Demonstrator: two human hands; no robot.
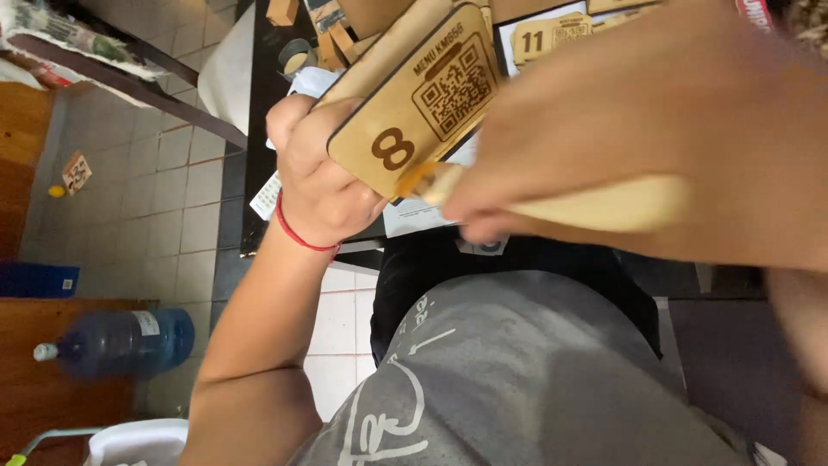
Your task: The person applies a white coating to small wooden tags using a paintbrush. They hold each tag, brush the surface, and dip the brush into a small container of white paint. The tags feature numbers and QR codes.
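1. Wooden plaque [414,103], upper centre of the frame: flat, rounded corners, tilted, with an engraved square code and a dark numeral on its face.
2. Left hand [321,177], centre left, grips the plaque's lower left edge; fingers curled tight around it, thumb on the edge. A red string bracelet [297,235] circles the wrist.
3. Right hand [630,147], large and blurred at upper right, close to the camera. Its fingers pinch a pale flat stick [595,205] whose tip touches the plaque's lower corner.
4. More wooden plaques [548,34] lie flat on the dark table [259,129] at top centre, beyond the held one. Small wooden blocks [332,39] and a tape roll [296,59] sit near them at upper left centre.
5. White papers [414,216] lie on the table under the hands.
6. Grey shirt [517,380] with white line print fills the lower centre.
7. Tiled floor [164,190] at left; a blue water jug [121,343] lies at lower left beside wooden furniture.
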